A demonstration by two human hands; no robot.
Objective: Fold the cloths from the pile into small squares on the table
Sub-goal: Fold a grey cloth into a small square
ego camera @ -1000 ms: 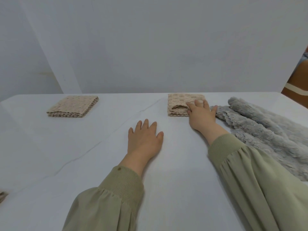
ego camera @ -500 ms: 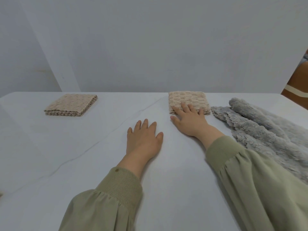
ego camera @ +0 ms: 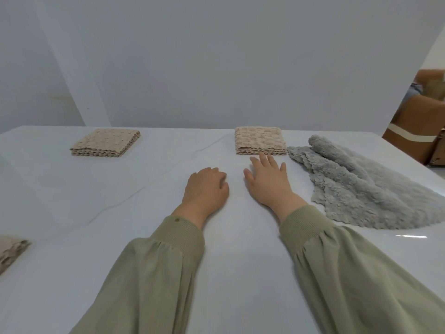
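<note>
While your right hand [ego camera: 267, 183] lies palm down on the white table [ego camera: 72, 213] with its fingers straight and slightly spread, it grasps nothing; its fingertips reach the near edge of the folded beige cloth [ego camera: 260, 141], and you cannot tell from this view whether they touch that edge or stop just short of it. Your left hand [ego camera: 207, 186] rests on the table just beside the right one, its fingers curled under so that only the knuckles show, and it too holds nothing. That folded beige cloth sits as a neat layered square near the far edge of the table, straight ahead of your right hand. Just to its right the grey pile [ego camera: 361, 184] of fluffy cloths lies rumpled and unfolded, spreading toward the right side of the table, close to your right wrist but not touching it. A second folded beige square [ego camera: 106, 142] lies well apart at the far left. At the near left edge of the view a third beige cloth [ego camera: 12, 251] is cut off by the frame. Both your olive green sleeves [ego camera: 361, 273] cover the arms to the wrists. Beyond the far right corner stands a brown cardboard box [ego camera: 414, 126].
</note>
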